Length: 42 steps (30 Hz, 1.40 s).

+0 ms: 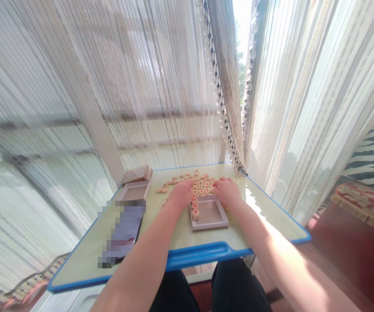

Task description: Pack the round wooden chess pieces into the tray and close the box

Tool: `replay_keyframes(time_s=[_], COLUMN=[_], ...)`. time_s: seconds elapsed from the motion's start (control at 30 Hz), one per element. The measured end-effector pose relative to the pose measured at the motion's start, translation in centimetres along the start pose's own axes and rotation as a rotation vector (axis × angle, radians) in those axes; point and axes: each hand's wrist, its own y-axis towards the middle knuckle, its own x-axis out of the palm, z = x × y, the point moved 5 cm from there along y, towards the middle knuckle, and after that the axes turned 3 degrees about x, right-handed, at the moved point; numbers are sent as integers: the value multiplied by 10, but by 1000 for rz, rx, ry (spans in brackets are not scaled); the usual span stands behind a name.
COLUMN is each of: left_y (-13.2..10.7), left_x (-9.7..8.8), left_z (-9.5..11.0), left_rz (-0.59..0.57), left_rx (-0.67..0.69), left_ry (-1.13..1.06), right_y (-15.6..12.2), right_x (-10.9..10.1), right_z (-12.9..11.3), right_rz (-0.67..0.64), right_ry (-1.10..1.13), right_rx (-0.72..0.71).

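Round wooden Chinese chess pieces point(203, 187) lie heaped on the table behind a shallow open box point(221, 227). Down the box's left side runs a row of pieces with red characters point(195, 214). My left hand point(182, 193) is at the heap's left edge, by the box's far left corner. Its fingers are bent and closed, and their tips are mostly hidden. On the heap's right edge, my right hand point(228, 190) curls its fingers together against the pieces. What either hand has between its fingers is too small to make out.
The table point(265, 221) has a raised blue rim point(200, 255). At its left are a second shallow tray point(136, 192), a closed box point(136, 174) and a phone-like device point(125, 232), partly pixelated. String curtains point(160, 86) hang close behind. A red-brown seat point(352, 234) stands right.
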Motion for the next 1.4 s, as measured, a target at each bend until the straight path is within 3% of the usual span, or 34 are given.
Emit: replay_keyframes(time_s=[0.17, 0.3, 0.47, 0.63, 0.93, 1.4], left_y=[2, 2, 1, 1, -2, -1], left_x=[3, 4, 3, 2, 4, 8], left_z=[4, 4, 7, 9, 11, -1], left_rz=[94, 98, 76, 71, 10, -151], left_rx=[58, 57, 45, 27, 5, -106], left_ry=[-96, -86, -36, 10, 63, -8], right_y=[9, 14, 13, 13, 19, 17], right_x=[17, 19, 15, 17, 22, 20], right_z=[-2, -4, -2, -4, 14, 16], right_rz=[-79, -153, -110, -152, -164, -183], right_ry=[98, 64, 17, -2, 141, 147], right_rx=[-87, -132, -126, -166, 43, 87])
